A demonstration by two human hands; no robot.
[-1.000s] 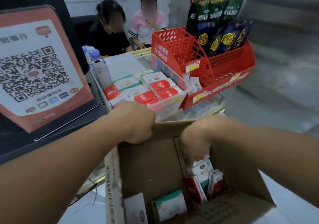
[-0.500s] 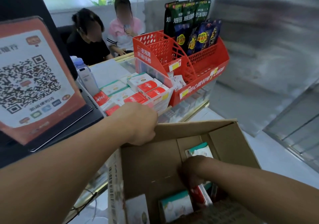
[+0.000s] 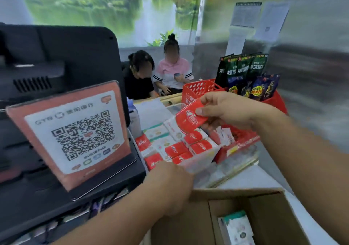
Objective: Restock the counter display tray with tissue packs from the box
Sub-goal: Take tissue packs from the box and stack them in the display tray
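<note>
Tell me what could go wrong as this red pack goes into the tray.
The tray already looks full of packs, so the red pack pinched in the right hand may not seat and could slide off the front. The red basket sits right beside the tray, so the hand might knock its sachets. The left hand holds the box edge; letting go may tip it.

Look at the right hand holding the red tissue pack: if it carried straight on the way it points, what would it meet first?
Probably the packs already in the display tray: the right hand holds the red tissue pack above them, pointing leftward and down. Depth is unclear.
</note>
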